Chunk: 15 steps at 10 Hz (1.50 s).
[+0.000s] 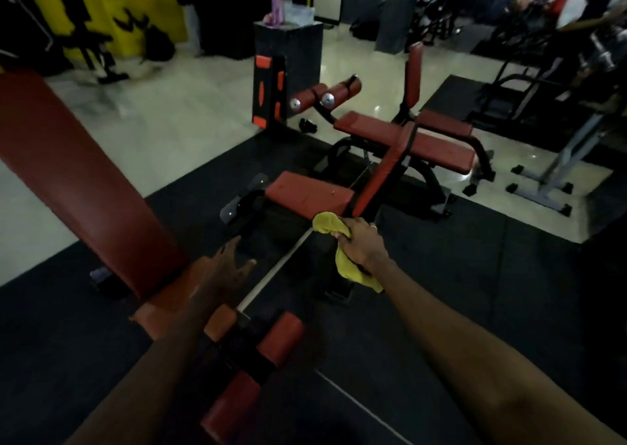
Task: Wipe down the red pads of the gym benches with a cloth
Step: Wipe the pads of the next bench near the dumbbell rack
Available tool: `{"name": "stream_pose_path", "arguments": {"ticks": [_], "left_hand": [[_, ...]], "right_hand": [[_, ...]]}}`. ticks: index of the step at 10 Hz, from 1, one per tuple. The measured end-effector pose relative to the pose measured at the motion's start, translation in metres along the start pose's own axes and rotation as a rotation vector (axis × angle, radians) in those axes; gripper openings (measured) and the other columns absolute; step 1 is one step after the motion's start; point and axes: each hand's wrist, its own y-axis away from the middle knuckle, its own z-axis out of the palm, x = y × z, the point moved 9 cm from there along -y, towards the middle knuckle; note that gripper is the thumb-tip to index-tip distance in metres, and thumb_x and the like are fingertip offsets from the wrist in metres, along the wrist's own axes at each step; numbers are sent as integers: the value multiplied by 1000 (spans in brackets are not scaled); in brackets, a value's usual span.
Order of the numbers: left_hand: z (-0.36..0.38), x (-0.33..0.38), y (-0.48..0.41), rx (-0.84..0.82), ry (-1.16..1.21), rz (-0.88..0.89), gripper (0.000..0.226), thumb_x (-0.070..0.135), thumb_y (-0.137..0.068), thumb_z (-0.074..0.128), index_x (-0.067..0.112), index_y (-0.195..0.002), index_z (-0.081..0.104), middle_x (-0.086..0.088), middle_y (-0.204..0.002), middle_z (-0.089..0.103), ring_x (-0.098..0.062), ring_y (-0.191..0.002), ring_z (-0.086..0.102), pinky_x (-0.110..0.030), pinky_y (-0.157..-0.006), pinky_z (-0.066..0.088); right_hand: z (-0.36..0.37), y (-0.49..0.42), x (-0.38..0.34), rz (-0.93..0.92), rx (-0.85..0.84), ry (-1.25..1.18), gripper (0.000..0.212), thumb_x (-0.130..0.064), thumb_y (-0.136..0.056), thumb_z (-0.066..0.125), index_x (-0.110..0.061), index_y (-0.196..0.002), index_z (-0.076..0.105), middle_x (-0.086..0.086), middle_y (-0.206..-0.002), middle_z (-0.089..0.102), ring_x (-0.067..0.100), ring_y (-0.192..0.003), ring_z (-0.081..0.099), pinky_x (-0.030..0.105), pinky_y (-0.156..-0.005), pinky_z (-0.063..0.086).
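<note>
Rollers (280, 338) nearest. Left hand (230, 268) spread, empty, beside back pad (78, 179). Right hand (363, 244) grips bunched cloth (327, 224) just beside seat pad (307, 195). Advice: flatten cloth; wipe in long overlapping strokes.

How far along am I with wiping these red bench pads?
Done: cannot tell; pads show no wipe marks. In hand: right hand grips the crumpled yellow cloth; left hand open. Left, seemingly: long red backrest pad, flat red seat pad, red padded bench behind.
</note>
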Motion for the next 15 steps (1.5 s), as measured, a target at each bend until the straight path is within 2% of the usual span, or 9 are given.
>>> {"name": "stream_pose_path", "arguments": {"ticks": [1, 4, 6, 8, 10, 11, 13, 14, 15], "left_hand": [[-56, 109, 37, -73, 123, 10, 77, 42, -92, 64, 16, -155, 29, -12, -155, 38, -31, -141, 39, -45, -115, 33], [-39, 197, -49, -101, 225, 59, 67, 14, -91, 69, 6, -150, 38, -16, -153, 41, -29, -141, 41, -38, -117, 33], [-18, 240, -119, -102, 191, 111, 66, 14, -89, 70, 7, -148, 40, -19, -147, 47, -32, -135, 47, -42, -114, 36], [8, 289, -193, -123, 109, 230, 63, 9, -92, 67, 5, -148, 41, -20, -147, 47, -35, -135, 45, -29, -108, 30], [38, 320, -305, -200, 138, 304, 63, 4, -91, 66, -2, -147, 38, -25, -146, 46, -35, -135, 46, -33, -115, 28], [47, 338, -359, -188, 148, 337, 63, 3, -91, 66, -1, -147, 39, -22, -147, 46, -33, -136, 46, -27, -113, 25], [65, 381, -438, -255, 109, 401, 57, 1, -92, 64, 0, -146, 43, -20, -147, 46, -33, -139, 42, -17, -106, 22], [72, 398, -476, -256, 123, 400, 58, -1, -90, 66, -2, -144, 45, -22, -146, 48, -35, -135, 48, -19, -108, 26], [91, 432, -519, -301, 118, 438, 58, 3, -92, 64, 3, -147, 44, -19, -149, 46, -30, -138, 45, -24, -111, 29]], "right_hand": [[-46, -26, 18, 34, 57, -18, 48, -45, -97, 56, -31, -143, 51, 8, -138, 53, 42, -127, 45, 57, -103, 43], [-107, -117, 97, 109, 83, -110, 46, -50, -91, 58, -39, -135, 56, 3, -132, 60, 42, -125, 50, 61, -103, 43], [-137, -172, 146, 169, 129, -142, 43, -44, -93, 58, -38, -136, 57, 6, -131, 60, 42, -124, 50, 61, -103, 43], [-151, -240, 171, 191, 168, -126, 46, -43, -94, 59, -34, -139, 56, 7, -133, 60, 45, -125, 47, 61, -101, 44], [-162, -324, 204, 241, 199, -109, 49, -50, -86, 54, -35, -132, 59, 4, -123, 67, 42, -116, 58, 59, -99, 45], [-164, -363, 228, 296, 215, -115, 51, -51, -82, 51, -38, -131, 57, 2, -122, 68, 41, -114, 59, 58, -97, 46], [-192, -413, 252, 352, 276, -128, 45, -33, -88, 58, -33, -132, 61, 7, -126, 66, 41, -116, 58, 56, -99, 47], [-201, -441, 266, 375, 306, -141, 46, -26, -89, 57, -27, -134, 61, 9, -126, 66, 40, -116, 58, 56, -103, 44], [-190, -480, 292, 429, 299, -181, 50, -35, -85, 52, -31, -134, 60, 7, -128, 64, 42, -117, 56, 58, -99, 46]]}}
